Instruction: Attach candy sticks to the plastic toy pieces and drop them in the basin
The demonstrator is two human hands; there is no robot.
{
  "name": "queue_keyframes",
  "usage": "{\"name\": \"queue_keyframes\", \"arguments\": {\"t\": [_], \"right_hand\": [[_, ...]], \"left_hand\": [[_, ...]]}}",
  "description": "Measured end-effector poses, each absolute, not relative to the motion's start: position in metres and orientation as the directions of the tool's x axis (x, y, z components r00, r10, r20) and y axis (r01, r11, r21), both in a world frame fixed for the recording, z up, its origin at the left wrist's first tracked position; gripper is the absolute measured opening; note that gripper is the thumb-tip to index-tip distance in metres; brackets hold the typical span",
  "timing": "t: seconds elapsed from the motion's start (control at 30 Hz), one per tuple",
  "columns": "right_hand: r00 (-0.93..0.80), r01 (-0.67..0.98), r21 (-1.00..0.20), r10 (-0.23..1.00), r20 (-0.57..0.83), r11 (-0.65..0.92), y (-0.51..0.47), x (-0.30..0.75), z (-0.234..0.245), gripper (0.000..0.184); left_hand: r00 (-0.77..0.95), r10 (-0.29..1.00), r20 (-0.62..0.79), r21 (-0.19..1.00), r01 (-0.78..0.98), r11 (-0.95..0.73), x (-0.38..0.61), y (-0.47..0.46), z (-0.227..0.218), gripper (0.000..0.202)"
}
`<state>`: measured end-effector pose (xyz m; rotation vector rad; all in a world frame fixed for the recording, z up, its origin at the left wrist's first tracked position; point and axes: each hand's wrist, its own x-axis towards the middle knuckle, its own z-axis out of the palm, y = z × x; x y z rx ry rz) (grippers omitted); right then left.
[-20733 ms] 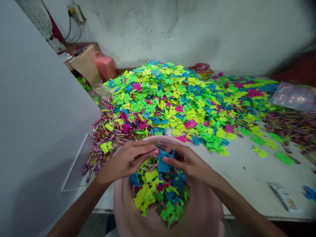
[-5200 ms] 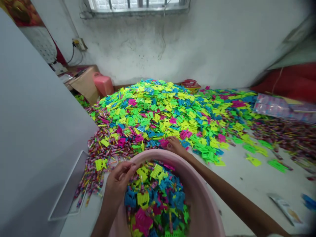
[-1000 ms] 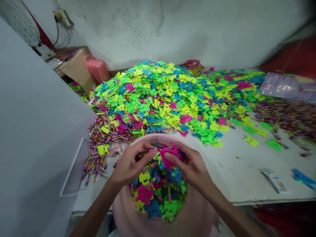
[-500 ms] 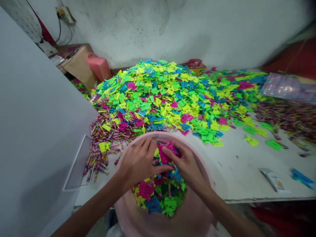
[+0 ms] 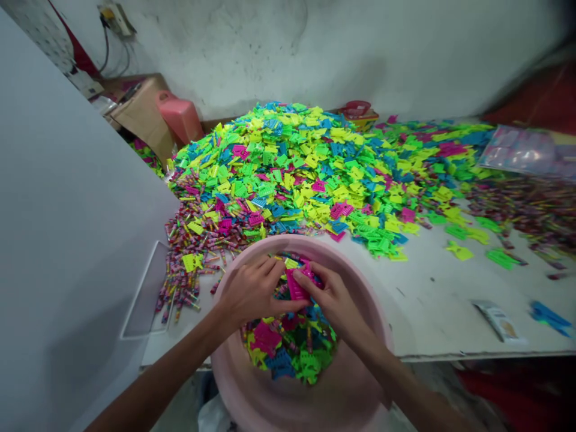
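Head: R hand [image 5: 336, 301] holds pink pc [image 5: 296, 292] over tub [image 5: 315, 409]; L hand [image 5: 252, 293] adj.

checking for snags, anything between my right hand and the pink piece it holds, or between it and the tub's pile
Nothing visible separates the right hand from the pink piece. Toward the pile in the tub, the left hand has its thumb across, just below the piece in view.

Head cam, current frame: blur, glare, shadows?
Head view: wrapped sticks at right smear; head view: bright glare on the plastic packet; head view: soft, broad shadow low on the grey panel; head view: pink piece reads clearer than the right edge.
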<state>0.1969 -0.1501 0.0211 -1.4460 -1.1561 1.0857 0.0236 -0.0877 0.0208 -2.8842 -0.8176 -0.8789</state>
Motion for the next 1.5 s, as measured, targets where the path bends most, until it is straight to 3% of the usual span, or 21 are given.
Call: {"name": "queue_keyframes", "arguments": {"t": [0.2,0.3,0.43,0.73,0.87,0.93,1.0,1.07,1.13,1.2,1.27,1.37,1.5], "right_hand": [[0.210,0.173,-0.969,0.968,-0.138,-0.176,-0.152,0.193,0.014,0.039],[0.182,0.186,-0.973,0.978,-0.100,-0.134,-0.148,0.192,0.017,0.038],[0.180,0.154,-0.985,0.983,-0.044,-0.073,-0.144,0.192,0.021,0.037],[0.270,0.180,-0.979,0.962,-0.048,-0.099,-0.149,0.192,0.017,0.046],[0.249,0.164,-0.982,0.967,-0.053,-0.096,-0.150,0.194,0.023,0.043],[0.250,0.150,-0.986,0.968,-0.032,-0.072,-0.150,0.199,0.024,0.041],[0.234,0.163,-0.986,0.972,-0.003,-0.043,-0.150,0.207,0.024,0.036],[0.142,0.245,-0.970,0.989,0.031,-0.005,-0.152,0.213,0.026,0.031],[0.019,0.359,-0.932,0.998,0.065,0.054,-0.154,0.215,0.030,0.025],[-0.084,0.426,-0.895,0.990,0.110,0.135,-0.156,0.210,0.035,0.023],[-0.195,0.397,-0.895,0.972,0.134,0.203,-0.157,0.200,0.040,0.022],[-0.307,0.297,-0.929,0.944,0.125,0.220,-0.157,0.187,0.045,0.020],[-0.183,0.270,-0.944,0.972,0.144,0.191,-0.152,0.189,0.046,0.020]], "left_hand": [[0.723,0.438,0.534,0.156,0.425,-0.892,0.022,-0.086,0.016,0.038],[0.711,0.416,0.566,0.116,0.432,-0.895,0.022,-0.087,0.012,0.037],[0.650,0.501,0.572,0.112,0.543,-0.832,0.023,-0.091,0.011,0.038],[0.672,0.419,0.610,0.054,0.492,-0.869,0.028,-0.100,0.019,0.035],[0.672,0.458,0.581,0.074,0.518,-0.852,0.028,-0.099,0.018,0.039],[0.640,0.510,0.575,0.175,0.512,-0.841,0.024,-0.097,0.017,0.040],[0.530,0.641,0.555,0.404,0.501,-0.765,0.020,-0.094,0.019,0.039],[0.333,0.828,0.452,0.719,0.413,-0.559,0.019,-0.093,0.026,0.034],[0.153,0.951,0.270,0.945,0.147,-0.292,0.023,-0.095,0.037,0.038],[0.076,0.990,0.118,0.983,-0.152,-0.106,0.033,-0.099,0.049,0.044],[0.084,0.994,0.067,0.953,-0.299,-0.039,0.043,-0.105,0.057,0.042],[0.138,0.984,0.110,0.963,-0.259,-0.071,0.054,-0.112,0.059,0.031],[0.193,0.973,0.124,0.992,-0.024,-0.122,0.050,-0.111,0.050,0.031]]}}
